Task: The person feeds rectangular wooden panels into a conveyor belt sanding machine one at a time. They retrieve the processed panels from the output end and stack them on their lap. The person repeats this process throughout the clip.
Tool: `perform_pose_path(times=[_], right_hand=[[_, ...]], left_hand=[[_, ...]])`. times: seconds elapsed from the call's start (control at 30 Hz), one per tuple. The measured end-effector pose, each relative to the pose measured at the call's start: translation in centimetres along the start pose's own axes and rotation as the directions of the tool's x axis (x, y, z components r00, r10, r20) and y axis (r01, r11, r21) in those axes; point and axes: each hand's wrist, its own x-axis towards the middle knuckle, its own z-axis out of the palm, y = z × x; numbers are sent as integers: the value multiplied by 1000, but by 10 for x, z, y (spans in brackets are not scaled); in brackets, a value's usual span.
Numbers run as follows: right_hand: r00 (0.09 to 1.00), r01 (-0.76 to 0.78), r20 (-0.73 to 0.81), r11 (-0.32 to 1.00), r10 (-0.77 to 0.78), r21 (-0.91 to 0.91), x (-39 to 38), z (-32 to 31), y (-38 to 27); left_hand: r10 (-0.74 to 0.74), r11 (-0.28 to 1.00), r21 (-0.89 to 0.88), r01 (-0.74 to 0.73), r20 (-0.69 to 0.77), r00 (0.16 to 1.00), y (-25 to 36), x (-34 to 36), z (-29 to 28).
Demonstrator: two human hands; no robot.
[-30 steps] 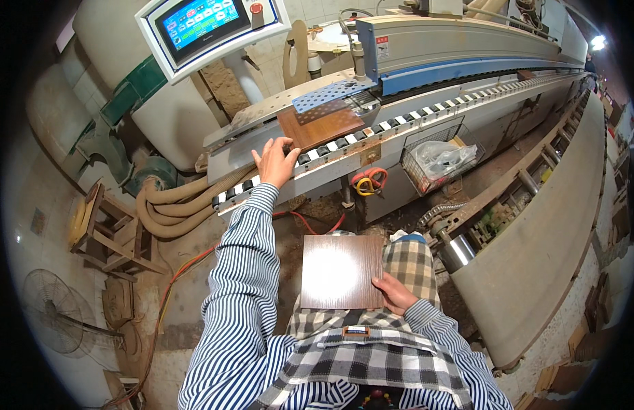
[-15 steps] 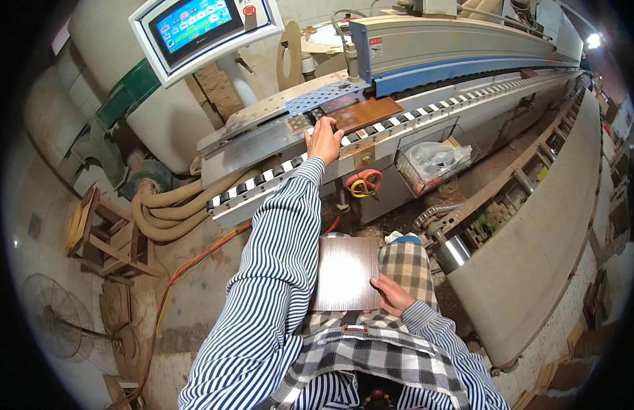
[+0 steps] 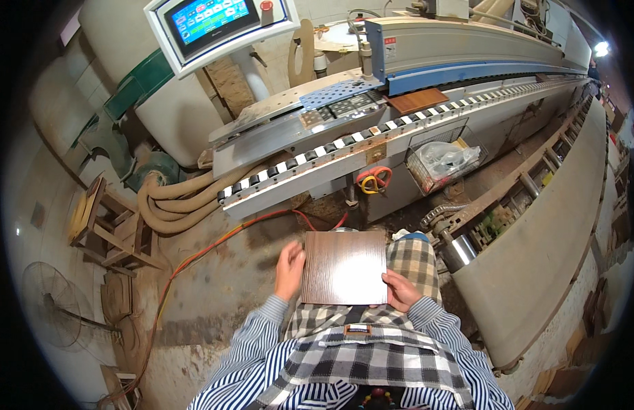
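A square dark brown wood-grain board (image 3: 337,270) with a glossy glare on its face lies over my lap. My right hand (image 3: 401,290) grips its right edge, thumb on top and the other fingers partly hidden beneath. Beside the left edge is my left hand (image 3: 289,268), fingers loosely bent, apparently not gripping the board. Ahead, a reddish-brown board (image 3: 418,100) rests on the long machine, between the blue beam (image 3: 453,76) and the row of black and white track pads (image 3: 344,142).
A control screen (image 3: 214,26) stands at the far left. Red and yellow scissors (image 3: 374,180) hang on the machine's front, beside a wire basket (image 3: 443,160) holding clear plastic. A belt conveyor (image 3: 535,253) runs along the right. Thick hoses (image 3: 177,207), a wooden stool (image 3: 115,222) and a fan (image 3: 50,301) are left.
My left hand has come back from the machine to the left side of the lap board. The reddish-brown board has moved right along the track. My right hand still holds the lap board.
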Motion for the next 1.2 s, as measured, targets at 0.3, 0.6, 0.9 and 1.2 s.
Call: perform_pose_path(times=[0.3,0.6,0.9,1.2], right_hand=[[996,-51,-84,984,37,-173,4,9,-1],[992,-76,-109,990,63,-123,1,11,-1],[992,-73,-110,989,59,-128,3,6,0],[997,-56,-67,990,47,-126,1,10,-3]], left_hand=[[-214,958,217,190,96,972,-23,-79,-32],[-89,992,-81,101,138,986,31,-35,-28],[24,966,-255,-44,-81,996,79,91,-27],[339,638,733,-237,9,941,97,156,-48]])
